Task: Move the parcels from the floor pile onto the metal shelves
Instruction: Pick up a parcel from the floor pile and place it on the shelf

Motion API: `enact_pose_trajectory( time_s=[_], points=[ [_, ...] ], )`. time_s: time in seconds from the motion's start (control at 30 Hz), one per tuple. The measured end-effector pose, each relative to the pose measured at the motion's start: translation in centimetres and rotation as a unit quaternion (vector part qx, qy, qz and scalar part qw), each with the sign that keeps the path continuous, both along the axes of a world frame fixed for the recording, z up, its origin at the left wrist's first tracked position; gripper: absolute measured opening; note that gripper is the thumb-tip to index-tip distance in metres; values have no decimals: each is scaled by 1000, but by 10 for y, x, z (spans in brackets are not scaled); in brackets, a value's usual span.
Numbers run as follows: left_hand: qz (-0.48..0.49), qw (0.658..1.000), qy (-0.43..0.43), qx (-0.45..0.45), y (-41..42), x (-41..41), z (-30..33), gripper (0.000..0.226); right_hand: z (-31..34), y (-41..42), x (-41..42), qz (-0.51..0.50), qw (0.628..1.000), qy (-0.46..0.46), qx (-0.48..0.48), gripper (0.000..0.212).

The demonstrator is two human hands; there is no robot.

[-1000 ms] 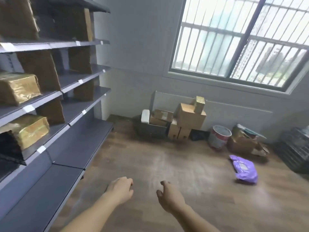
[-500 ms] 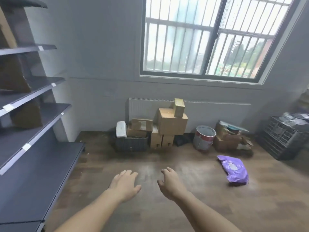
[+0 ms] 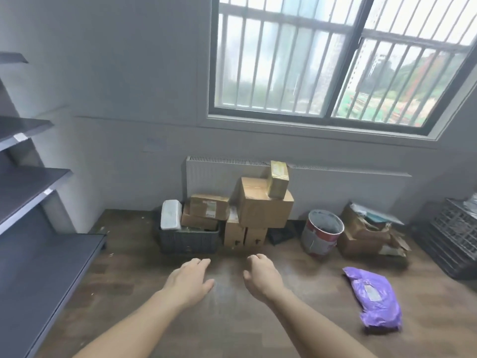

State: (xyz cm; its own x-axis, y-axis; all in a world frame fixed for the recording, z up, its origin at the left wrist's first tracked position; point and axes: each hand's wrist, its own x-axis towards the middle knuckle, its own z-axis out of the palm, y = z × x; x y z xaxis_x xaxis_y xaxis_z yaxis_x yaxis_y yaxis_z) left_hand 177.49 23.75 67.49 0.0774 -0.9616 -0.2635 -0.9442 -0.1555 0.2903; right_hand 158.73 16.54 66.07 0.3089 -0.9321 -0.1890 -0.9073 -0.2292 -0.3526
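A pile of parcels stands against the far wall under the window. A large brown box (image 3: 264, 206) rests on two small cartons (image 3: 245, 233), with a yellow taped parcel (image 3: 278, 179) leaning on top. A dark crate (image 3: 188, 240) holds two brown boxes (image 3: 206, 211) and a white wrapped parcel (image 3: 170, 218). A purple mailer bag (image 3: 374, 297) lies alone on the wooden floor at the right. The grey metal shelves (image 3: 31, 182) run along the left. My left hand (image 3: 189, 280) and my right hand (image 3: 262, 276) reach forward over the floor, fingers relaxed, holding nothing.
A paint bucket (image 3: 321, 232) and a torn box of scraps (image 3: 369, 233) sit right of the pile. A black plastic crate (image 3: 456, 236) stands at the far right. A radiator (image 3: 335, 187) runs behind the parcels.
The view has turned right and come closer to the pile; the filled shelves have left the frame. Both hands stay empty and extend further forward.
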Motion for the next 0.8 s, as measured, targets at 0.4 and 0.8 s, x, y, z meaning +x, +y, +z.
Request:
enact_pose_trajectory(
  time_s=[0.4,0.8],
  points=[
    [-20,999,41,27,-295,45,-26,57,-27,-266,36,-15,1000,19,13,38],
    [-130,991,26,18,-571,-4,-31,59,-28,-497,8,-106,993,-38,43,56]
  ],
)
